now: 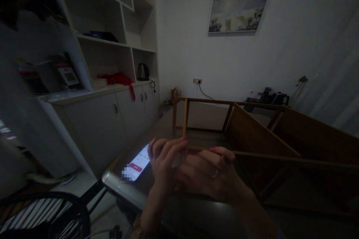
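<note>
My left hand [164, 155] is raised over the table, its fingers curled round a small pale thing [177, 160] that I cannot make out. Against it sits my right hand [214, 173], a ring on one finger and its fingers bent inward; the two hands meet, and what lies between them is mostly hidden and blurred. A lit phone [140, 162] lies on the table [159, 129] just left of my left hand. Beyond my hands a wooden shelf frame [260, 129] rests on its side on the tabletop.
White cabinets [103, 127] line the left wall, with an electric kettle [143, 71] and red cloth [117, 78] in the shelves above. A black slatted chair [45, 216] stands at lower left. Dark appliances [276, 97] sit behind the frame at the right.
</note>
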